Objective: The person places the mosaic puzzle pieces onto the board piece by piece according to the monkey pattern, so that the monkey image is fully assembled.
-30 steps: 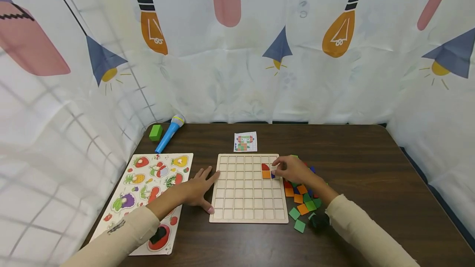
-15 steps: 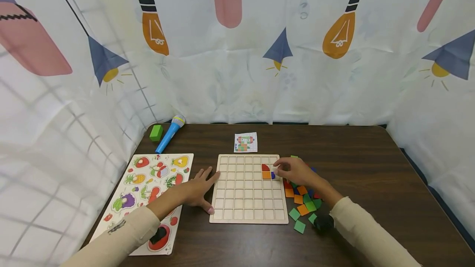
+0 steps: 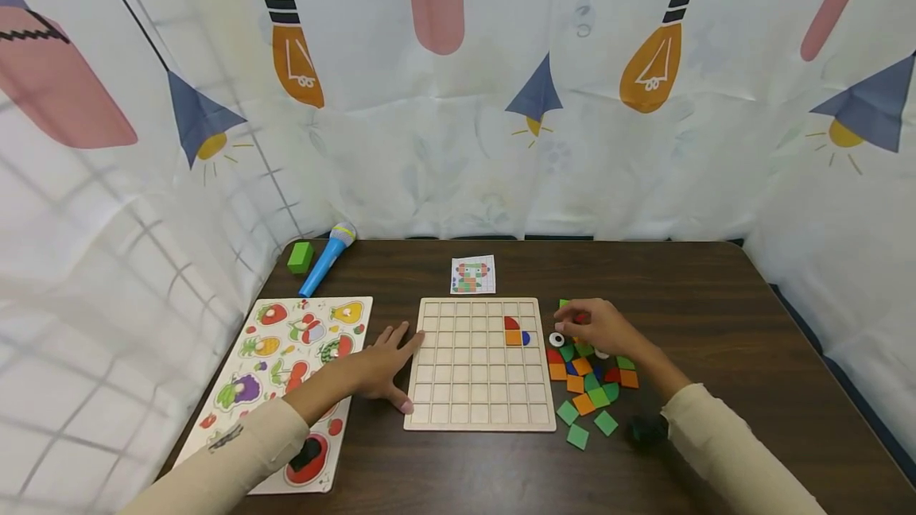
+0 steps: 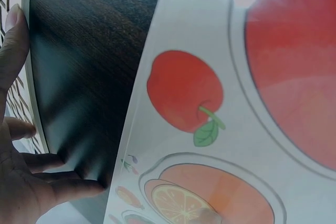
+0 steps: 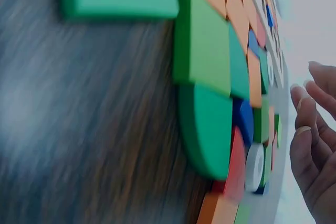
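A wooden grid board point(image 3: 472, 372) lies mid-table. Near its upper right sit a red quarter-round piece point(image 3: 511, 323), an orange square point(image 3: 513, 338) and a blue rounded piece point(image 3: 526, 338). My left hand point(image 3: 384, 364) rests with spread fingers along the board's left edge; thumb and fingertips touch the rim. Just right of the board, my right hand point(image 3: 590, 324) hovers over a heap of coloured tiles, including a green square point(image 3: 605, 423). Its fingers point(image 5: 302, 150) are loosely bent, with nothing between them. Beside the fingertips lies a white eye-patterned disc point(image 3: 556, 339). The hand covers part of the heap.
A small pattern card point(image 3: 473, 274) lies behind the board. To the left is a fruit-picture board point(image 3: 286, 356), partly under the left forearm. A blue toy microphone point(image 3: 327, 259) and a green block point(image 3: 300, 257) stand at the back left. Printed curtains point(image 3: 458, 149) surround the table.
My right hand has moved right, off the board and over the tile heap. The blue piece on the board and the eye disc are now uncovered. My left hand stays put.
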`<state>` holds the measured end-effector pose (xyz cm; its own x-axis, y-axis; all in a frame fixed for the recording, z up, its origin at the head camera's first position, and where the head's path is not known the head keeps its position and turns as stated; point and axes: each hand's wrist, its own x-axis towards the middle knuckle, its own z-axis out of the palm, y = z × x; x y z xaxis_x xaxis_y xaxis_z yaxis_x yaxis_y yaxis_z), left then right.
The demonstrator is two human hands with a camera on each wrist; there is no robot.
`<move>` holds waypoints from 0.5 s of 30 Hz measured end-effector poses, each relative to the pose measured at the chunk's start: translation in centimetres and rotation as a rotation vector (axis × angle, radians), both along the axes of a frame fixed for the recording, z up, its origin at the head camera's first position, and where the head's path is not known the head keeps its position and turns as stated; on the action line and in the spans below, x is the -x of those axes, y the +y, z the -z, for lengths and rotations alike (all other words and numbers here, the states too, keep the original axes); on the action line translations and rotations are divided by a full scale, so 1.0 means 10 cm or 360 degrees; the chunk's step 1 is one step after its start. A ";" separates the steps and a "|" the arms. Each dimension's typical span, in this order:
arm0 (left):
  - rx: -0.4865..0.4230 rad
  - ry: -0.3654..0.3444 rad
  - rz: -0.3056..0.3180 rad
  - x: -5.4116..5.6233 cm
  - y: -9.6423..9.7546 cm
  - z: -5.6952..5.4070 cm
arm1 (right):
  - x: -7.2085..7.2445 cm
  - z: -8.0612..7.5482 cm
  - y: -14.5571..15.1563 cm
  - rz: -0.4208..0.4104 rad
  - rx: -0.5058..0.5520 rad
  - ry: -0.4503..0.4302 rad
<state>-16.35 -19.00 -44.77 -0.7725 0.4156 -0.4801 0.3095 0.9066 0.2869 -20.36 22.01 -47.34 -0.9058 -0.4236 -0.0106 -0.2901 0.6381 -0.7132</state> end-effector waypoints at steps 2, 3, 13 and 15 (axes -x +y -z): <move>0.0004 0.0002 0.0002 0.00 0.00 -0.01 | -0.01 0.00 0.06 -0.0031 -0.0020 -0.0001; 0.0002 0.0002 0.0002 0.00 0.00 -0.01 | -0.02 0.01 0.09 -0.0060 -0.0033 0.0006; 0.0001 -0.0004 0.0005 0.00 -0.01 0.00 | -0.10 0.01 0.39 0.0005 -0.0118 -0.0042; 0.0005 0.0001 0.0008 0.00 -0.01 0.00 | -0.11 0.02 0.44 0.0090 -0.0140 -0.0012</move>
